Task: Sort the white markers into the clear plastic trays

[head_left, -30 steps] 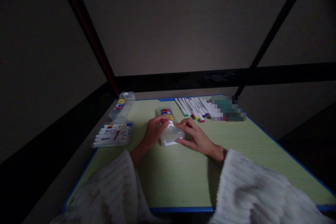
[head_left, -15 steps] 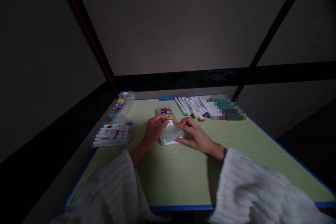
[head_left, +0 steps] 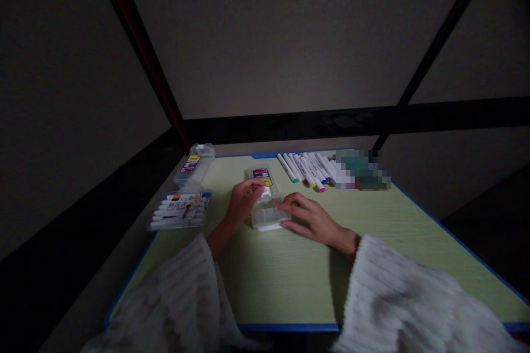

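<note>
In the middle of the table lies a clear plastic case with a white strip along its near edge. Its far part carries a colourful label. My left hand is at the case's left side, thumb and fingertips pinched on a small white piece at its middle. I cannot tell whether that piece is attached to the case. My right hand has its fingers and thumb on the right side of the case, holding it against the table.
Several white markers with coloured ends lie at the back, beside a blurred green item. On the left are another clear case and a flat pack of markers. A blue edge borders the table.
My left hand has moved slightly left with the white piece. The right fingers have drawn back a little from the case's middle to its right side.
</note>
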`<action>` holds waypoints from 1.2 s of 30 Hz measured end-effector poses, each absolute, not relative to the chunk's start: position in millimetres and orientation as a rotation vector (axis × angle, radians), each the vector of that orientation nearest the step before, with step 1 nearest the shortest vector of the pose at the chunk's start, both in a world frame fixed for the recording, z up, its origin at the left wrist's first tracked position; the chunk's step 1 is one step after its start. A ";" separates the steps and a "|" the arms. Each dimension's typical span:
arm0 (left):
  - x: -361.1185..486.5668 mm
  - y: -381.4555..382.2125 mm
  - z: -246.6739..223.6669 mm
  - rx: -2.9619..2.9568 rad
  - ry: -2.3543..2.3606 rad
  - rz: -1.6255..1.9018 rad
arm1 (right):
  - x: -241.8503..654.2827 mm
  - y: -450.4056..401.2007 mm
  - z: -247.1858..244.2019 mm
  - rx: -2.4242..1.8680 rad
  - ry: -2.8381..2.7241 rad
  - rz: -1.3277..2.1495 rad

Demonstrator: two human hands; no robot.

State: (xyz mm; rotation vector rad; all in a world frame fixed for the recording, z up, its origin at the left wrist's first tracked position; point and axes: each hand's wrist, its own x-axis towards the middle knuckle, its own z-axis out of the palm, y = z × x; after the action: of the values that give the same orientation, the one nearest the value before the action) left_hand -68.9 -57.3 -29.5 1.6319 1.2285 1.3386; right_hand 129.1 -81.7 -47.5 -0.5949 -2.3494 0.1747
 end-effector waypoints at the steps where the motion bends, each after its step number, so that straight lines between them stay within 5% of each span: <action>1: -68.9 -57.2 -29.9 1.636 1.231 1.336 | 129.1 -81.5 -47.8 -0.592 -2.353 0.177; 36: -75.6 -55.9 -24.8 1.669 1.258 1.487 | 120.6 -99.9 -42.6 -0.351 -2.572 -0.111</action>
State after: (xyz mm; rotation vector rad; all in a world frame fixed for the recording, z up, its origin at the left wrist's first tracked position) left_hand -75.6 -55.9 -24.8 1.6690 1.2577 1.4870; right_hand 120.6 -99.9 -42.6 -0.3514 -2.5721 -0.1108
